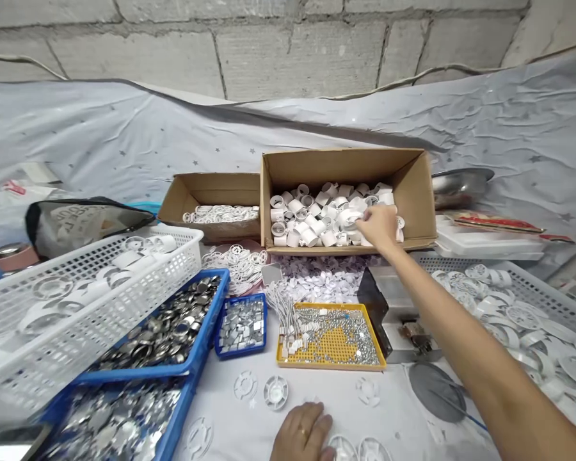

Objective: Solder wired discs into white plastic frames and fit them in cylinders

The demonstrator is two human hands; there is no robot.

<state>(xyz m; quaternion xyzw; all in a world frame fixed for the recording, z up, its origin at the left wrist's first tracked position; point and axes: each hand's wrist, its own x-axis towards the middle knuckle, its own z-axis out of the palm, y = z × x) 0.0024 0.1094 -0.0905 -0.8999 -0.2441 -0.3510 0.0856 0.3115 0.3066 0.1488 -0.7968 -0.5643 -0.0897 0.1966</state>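
Five fingers of the right hand reached, slightly spread, among white plastic rings in a cardboard box near the far edge of the bench; whether they gripped a ring could not be told. The left hand lay open at the bench's near edge, just beside a white plastic disc. Farther out, a yellow tray of small metal pieces sat beside a small blue tray.
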